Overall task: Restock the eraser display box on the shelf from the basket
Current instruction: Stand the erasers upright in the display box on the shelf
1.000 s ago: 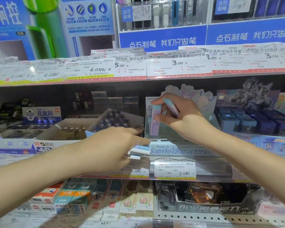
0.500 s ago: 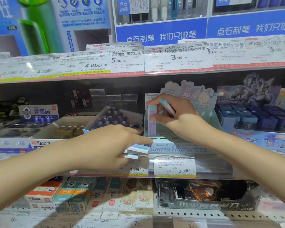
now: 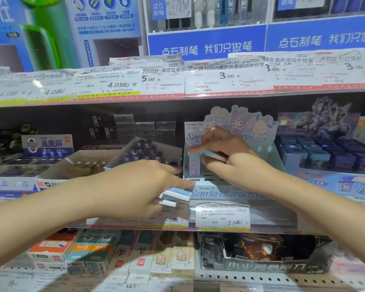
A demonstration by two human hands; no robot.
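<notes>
A pale blue eraser display box [image 3: 221, 187] with cartoon characters on its backboard stands on the middle shelf. A purple eraser [image 3: 193, 165] stands upright at the box's left end. My right hand [image 3: 234, 159] is inside the box, pinching a blue-and-pink eraser [image 3: 214, 155] tilted beside the upright one. My left hand [image 3: 141, 188] hovers at the box's front left corner and grips a small stack of white-and-blue erasers [image 3: 175, 197]. The basket is out of sight.
A tilted box of dark items [image 3: 143, 152] sits just left of the display box. Blue boxed goods [image 3: 324, 157] fill the shelf to the right. Price labels [image 3: 222, 216] line the shelf edge, with pencil boxes [image 3: 135, 253] on the shelf below.
My right hand has tilted its eraser flatter and lowered it slightly beside the upright one. My left hand stays at the box's front corner with its stack.
</notes>
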